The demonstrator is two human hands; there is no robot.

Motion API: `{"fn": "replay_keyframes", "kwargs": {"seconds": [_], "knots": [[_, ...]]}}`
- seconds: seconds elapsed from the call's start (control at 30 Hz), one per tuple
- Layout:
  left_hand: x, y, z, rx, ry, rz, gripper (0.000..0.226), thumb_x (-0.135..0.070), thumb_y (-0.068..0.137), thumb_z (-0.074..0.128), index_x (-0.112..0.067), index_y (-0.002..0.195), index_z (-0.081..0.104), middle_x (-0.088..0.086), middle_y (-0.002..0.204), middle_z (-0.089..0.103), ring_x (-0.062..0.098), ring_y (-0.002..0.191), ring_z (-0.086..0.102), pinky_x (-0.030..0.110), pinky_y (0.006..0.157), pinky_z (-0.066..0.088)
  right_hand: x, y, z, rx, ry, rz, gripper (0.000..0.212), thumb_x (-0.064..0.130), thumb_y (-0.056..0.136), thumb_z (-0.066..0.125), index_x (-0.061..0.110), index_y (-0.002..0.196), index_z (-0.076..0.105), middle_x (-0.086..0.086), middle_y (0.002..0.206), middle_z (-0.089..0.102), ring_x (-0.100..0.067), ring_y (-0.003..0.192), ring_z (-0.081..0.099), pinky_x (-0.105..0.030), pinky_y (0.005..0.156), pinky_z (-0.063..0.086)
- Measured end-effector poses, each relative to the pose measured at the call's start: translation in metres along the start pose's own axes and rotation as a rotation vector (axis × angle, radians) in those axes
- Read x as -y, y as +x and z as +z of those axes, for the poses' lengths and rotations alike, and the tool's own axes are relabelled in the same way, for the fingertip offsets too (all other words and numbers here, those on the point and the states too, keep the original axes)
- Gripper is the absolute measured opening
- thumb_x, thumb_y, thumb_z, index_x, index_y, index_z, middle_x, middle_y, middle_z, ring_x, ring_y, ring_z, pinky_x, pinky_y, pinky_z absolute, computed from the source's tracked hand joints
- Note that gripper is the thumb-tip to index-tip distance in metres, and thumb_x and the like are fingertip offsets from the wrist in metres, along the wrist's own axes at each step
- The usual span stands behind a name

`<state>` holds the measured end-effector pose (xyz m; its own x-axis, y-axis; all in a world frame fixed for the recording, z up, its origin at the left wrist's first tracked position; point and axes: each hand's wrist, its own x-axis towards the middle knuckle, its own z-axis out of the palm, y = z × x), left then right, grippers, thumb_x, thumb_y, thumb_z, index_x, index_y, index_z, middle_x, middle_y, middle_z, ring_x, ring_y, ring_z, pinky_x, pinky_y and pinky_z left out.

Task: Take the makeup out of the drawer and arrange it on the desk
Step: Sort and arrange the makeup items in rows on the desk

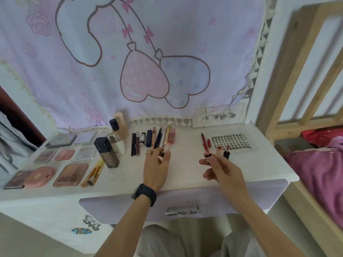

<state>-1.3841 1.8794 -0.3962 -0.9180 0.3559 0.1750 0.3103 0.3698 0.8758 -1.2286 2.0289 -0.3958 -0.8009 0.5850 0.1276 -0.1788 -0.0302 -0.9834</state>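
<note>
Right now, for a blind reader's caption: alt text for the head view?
The left hand pinches a pale tube beside a row of pencils and tubes on a white desk, while the right hand holds small red-tipped tubes. Palettes and bottles sit at left.

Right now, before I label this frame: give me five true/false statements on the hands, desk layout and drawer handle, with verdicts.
1. The left hand pinches a slim pale tube near the row of pencils and tubes. True.
2. The right hand is empty. False: it grips several small tubes.
3. The lash tray lies at the right end of the desk. True.
4. The brushes stand upright in a cup. False: they lie flat beside the dark bottle.
5. A hand pulls the drawer handle. False: neither hand touches it.
</note>
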Motion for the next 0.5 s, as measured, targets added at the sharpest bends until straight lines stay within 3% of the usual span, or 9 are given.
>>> {"fn": "replay_keyframes", "kwargs": {"seconds": [0.07,0.17,0.37,0.5], "knots": [[-0.007,-0.005,0.004,0.033,0.000,0.044,0.010,-0.034,0.095,0.063,-0.036,0.105,0.062,-0.007,0.102,0.057,0.005,0.081,0.056,0.008,0.070,0.040,0.003,-0.011,-0.022,-0.045,-0.039,-0.025,0.026,0.039,0.093,0.059,0.023,0.110,0.071,0.002,0.103,0.078,-0.016,0.069,0.070,-0.022,0.066,0.057],[-0.021,-0.020,0.021,0.096,-0.040,0.108,0.016,-0.035,0.090,0.070,-0.047,0.094,0.060,-0.016,0.096,0.064,-0.003,0.083,0.057,0.005,0.070,0.041,0.006,-0.016,-0.050,-0.115,-0.156,-0.071,0.022,0.041,0.093,0.060,0.029,0.109,0.067,0.007,0.103,0.078,-0.016,0.072,0.072,-0.023,0.065,0.057],[-0.047,-0.046,0.077,0.232,0.081,0.189,0.021,-0.050,0.087,0.067,-0.039,0.104,0.070,-0.026,0.096,0.067,-0.003,0.088,0.058,0.016,0.074,0.047,-0.004,-0.005,-0.079,-0.253,-0.428,-0.093,0.015,0.056,0.086,0.065,0.048,0.098,0.062,0.028,0.101,0.070,0.003,0.097,0.064,-0.022,0.079,0.048],[-0.052,-0.049,0.100,0.220,0.205,0.158,0.024,-0.055,0.087,0.064,-0.038,0.102,0.070,-0.023,0.092,0.068,0.005,0.096,0.055,0.030,0.079,0.051,-0.011,0.002,-0.080,-0.289,-0.592,-0.164,0.015,0.058,0.087,0.065,0.049,0.100,0.064,0.025,0.096,0.067,-0.002,0.096,0.057,-0.029,0.083,0.047]]}}
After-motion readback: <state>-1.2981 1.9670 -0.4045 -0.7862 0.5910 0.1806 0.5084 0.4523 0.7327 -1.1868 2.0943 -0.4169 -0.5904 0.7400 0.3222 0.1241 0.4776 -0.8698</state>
